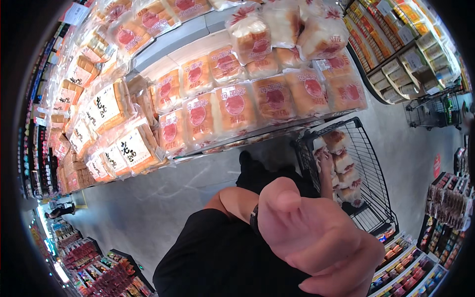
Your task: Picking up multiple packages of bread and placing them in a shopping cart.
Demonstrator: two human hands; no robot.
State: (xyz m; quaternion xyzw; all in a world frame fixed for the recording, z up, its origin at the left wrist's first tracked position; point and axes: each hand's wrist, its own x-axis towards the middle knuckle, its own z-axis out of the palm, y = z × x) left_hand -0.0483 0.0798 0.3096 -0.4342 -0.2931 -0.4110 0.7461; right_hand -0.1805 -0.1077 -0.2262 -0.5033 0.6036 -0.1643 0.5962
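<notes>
Close to the camera, my left hand [315, 237] is raised with its palm turned towards me. Its fingers are loosely bent, the thumb stands apart, and nothing is in it. A dark band circles that wrist. Beyond it, my right hand [326, 163] reaches down into a black wire shopping cart [374, 163]. Its fingers curl over a bagged bread loaf [320, 143] at the cart's left side; my left hand covers part of that forearm. More bagged bread loaves [345, 161] with red-printed gathered ends lie in a row beside it.
A display table holds rows of wrapped bread [235, 105], with larger bagged loaves [250, 33] piled on top and sliced loaves [135, 146] at left. Shelves of packaged goods [399, 48] stand at right. Grey floor [178, 196] shows below the table. Another cart [434, 111] is farther off.
</notes>
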